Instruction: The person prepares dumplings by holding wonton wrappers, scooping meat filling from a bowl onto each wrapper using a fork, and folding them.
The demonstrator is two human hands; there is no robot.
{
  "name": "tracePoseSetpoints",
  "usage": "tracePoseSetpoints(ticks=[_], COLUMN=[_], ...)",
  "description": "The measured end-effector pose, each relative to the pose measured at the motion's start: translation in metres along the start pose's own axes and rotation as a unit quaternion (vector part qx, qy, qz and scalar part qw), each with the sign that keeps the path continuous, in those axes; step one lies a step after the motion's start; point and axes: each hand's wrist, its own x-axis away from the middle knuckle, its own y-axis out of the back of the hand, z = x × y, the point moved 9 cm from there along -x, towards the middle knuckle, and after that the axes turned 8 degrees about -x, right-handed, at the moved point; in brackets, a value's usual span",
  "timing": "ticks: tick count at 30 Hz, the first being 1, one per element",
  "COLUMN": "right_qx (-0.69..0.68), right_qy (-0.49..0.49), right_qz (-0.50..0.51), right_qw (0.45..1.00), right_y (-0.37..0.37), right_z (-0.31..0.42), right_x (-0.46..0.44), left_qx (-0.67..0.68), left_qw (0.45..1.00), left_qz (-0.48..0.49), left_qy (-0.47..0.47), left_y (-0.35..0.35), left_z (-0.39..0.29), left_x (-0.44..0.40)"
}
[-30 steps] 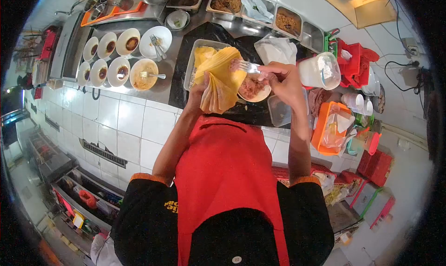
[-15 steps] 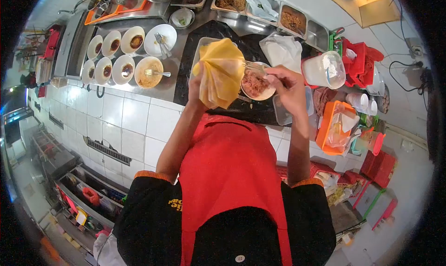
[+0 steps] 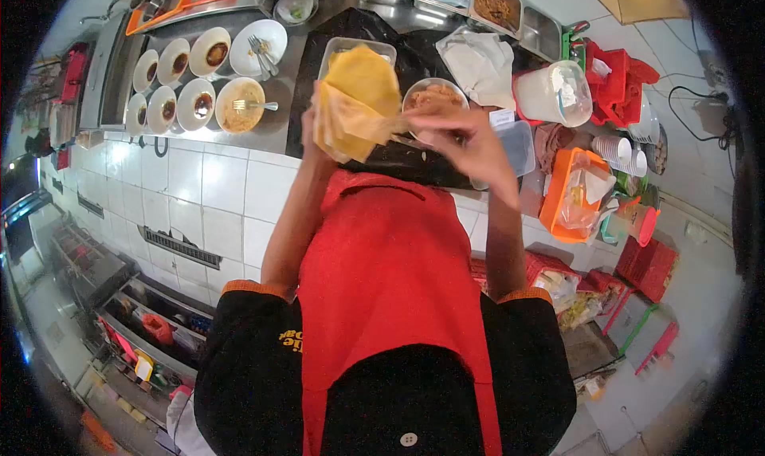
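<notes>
A fanned stack of yellow wrapper sheets [image 3: 362,85] is gripped by my left hand [image 3: 317,129], whose fingers are mostly behind it. My right hand [image 3: 462,141], blurred, is closed on a fork [image 3: 405,137] whose head is against the lower right side of the sheets. Just beyond my right hand is a bowl of pinkish minced filling [image 3: 434,95]. A clear rectangular container [image 3: 382,50] shows behind the sheets. To the right of the bowl lies a white plastic bag [image 3: 482,67].
Bowls with dark sauce [image 3: 195,104], a used bowl with a fork [image 3: 239,119] and a plate with forks [image 3: 259,45] stand left. On the right are a white tub [image 3: 554,93], a clear lid [image 3: 516,147] and an orange basket [image 3: 558,209]. Metal trays [image 3: 498,5] line the back.
My right hand and the fork have moved down and left from over the filling bowl to the sheets. The yellow stack in my left hand has shifted left and tilted.
</notes>
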Motion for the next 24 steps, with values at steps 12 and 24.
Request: tracePoseSetpoints(ticks=[12, 24], right_qx=[0.533, 0.587], right_qy=[-0.213, -0.174], right_qz=[-0.065, -0.034], right_qw=[0.816, 0.790], right_y=[0.087, 0.085], right_z=[-0.159, -0.177], right_x=[0.027, 0.005], left_qx=[0.029, 0.083], left_qw=[0.999, 0.995], left_qz=[0.010, 0.050], left_qy=[-0.037, -0.018], left_y=[0.034, 0.018], left_z=[-0.023, -0.012], left_x=[0.008, 0.010])
